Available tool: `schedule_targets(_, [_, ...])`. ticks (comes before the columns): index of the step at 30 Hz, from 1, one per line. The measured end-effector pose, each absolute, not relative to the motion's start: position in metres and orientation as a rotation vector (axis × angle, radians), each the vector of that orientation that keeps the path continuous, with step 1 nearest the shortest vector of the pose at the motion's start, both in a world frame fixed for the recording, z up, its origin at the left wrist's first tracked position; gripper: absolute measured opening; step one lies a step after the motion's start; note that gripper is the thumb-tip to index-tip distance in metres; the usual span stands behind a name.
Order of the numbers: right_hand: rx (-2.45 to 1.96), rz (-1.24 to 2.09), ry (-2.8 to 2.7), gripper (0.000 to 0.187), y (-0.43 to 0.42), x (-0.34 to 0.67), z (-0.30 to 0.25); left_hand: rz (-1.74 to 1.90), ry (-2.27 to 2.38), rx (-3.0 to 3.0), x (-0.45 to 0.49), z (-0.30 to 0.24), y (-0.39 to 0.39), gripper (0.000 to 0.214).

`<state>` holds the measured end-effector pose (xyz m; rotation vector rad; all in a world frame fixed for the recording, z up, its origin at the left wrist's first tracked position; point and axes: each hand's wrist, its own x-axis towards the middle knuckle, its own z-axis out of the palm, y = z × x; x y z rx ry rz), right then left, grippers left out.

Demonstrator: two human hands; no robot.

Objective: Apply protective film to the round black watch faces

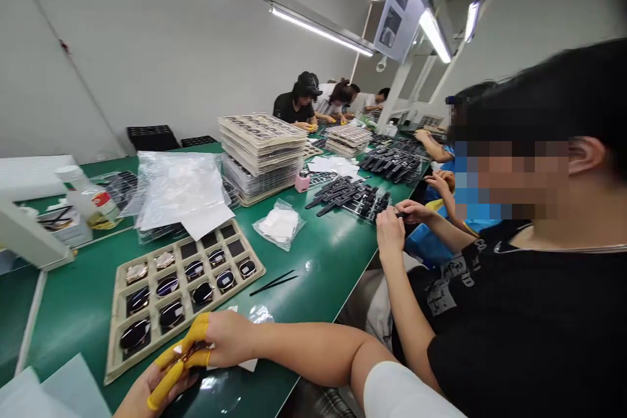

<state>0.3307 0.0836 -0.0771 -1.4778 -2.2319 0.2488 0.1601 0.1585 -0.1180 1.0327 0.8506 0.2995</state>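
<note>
Quick status: a small part is clamped between both hands at the near edge of the table. The left hand comes up from below and the right hand closes in from the side, so the two are pressed together on it. Yellow finger cots are worn on the pinching fingers. What the part is exactly can't be made out.

Right behind the hands sits the tray. Most pockets are filled with round watch pieces, and a handful at the far corner are empty, so the batch looks well over half done.

The green table is pretty cluttered:
- tweezers are laid just right of the tray
- a bag of white pads is set beyond them
- plastic sheets are piled up behind the tray
- a bottle is parked off to the left
- a stack of trays is set further back
- black straps are heaped in front of a co-worker's hands

The room is a long bench line. More people are seated at the far end, the wall is plain white, and strip lights are hung overhead.
</note>
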Motion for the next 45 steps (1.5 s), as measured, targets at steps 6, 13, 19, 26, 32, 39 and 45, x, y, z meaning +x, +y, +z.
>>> schedule_targets(6, [-1.425, 0.249, -2.31, 0.018, 0.081, 0.332, -0.073, 0.276, 0.882, 0.985, 0.156, -0.116, 0.159, 0.076])
schedule_targets(13, [-1.456, 0.273, -2.293, 0.02, 0.08, 0.334, -0.071, 0.376, 0.925, 1.175, 0.162, -0.108, 0.147, 0.077])
schedule_targets(19, [-1.875, -0.037, -1.735, 0.027, 0.052, 0.371, -0.054, 0.447, 0.929, 1.261, 0.156, -0.078, 0.137, 0.07])
schedule_targets(26, [-1.905, 0.469, -2.051, 0.008, 0.037, 0.385, -0.067, 0.484, 0.742, 1.418, 0.143, -0.06, 0.134, 0.057])
schedule_targets(32, [-2.082, 0.391, -1.926, 0.008, 0.065, 0.342, -0.076, 0.559, 0.729, 1.519, 0.14, -0.064, 0.127, 0.047])
schedule_targets(39, [-1.546, 0.233, -1.882, 0.008, 0.06, 0.312, -0.058, 0.562, 0.73, 1.701, 0.139, -0.061, 0.123, 0.048])
schedule_targets(45, [-1.369, 0.036, -1.891, 0.017, 0.074, 0.292, -0.064, 0.616, 0.815, 1.756, 0.141, -0.068, 0.118, 0.046])
